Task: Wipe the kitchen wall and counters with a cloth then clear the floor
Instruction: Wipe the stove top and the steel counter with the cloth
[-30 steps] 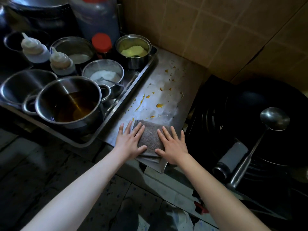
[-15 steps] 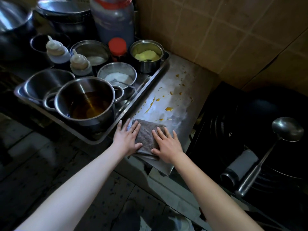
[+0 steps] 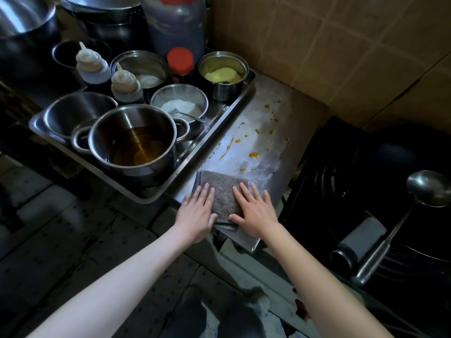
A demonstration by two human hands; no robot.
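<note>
A folded grey cloth (image 3: pixel 223 191) lies flat at the near end of the steel counter (image 3: pixel 268 132). My left hand (image 3: pixel 196 213) presses on the cloth's left edge with straight fingers. My right hand (image 3: pixel 256 211) presses flat on its right edge, partly on bare steel. Orange oily drips (image 3: pixel 253 155) dot the counter beyond the cloth. The tan tiled wall (image 3: pixel 341 50) rises behind the counter. Dark floor tiles (image 3: pixel 73 240) show below.
A steel tray (image 3: pixel 220 115) at left holds a pot of oil (image 3: pixel 136 147), bowls of white and yellow powder, two squeeze bottles and a red-capped jar. At right is a black stove with a wok (image 3: pixel 402 154) and a steel ladle (image 3: pixel 427 186).
Both hands stay flat on the cloth near the counter's front edge. The camera has shifted, so the tray and counter sit further right in view.
</note>
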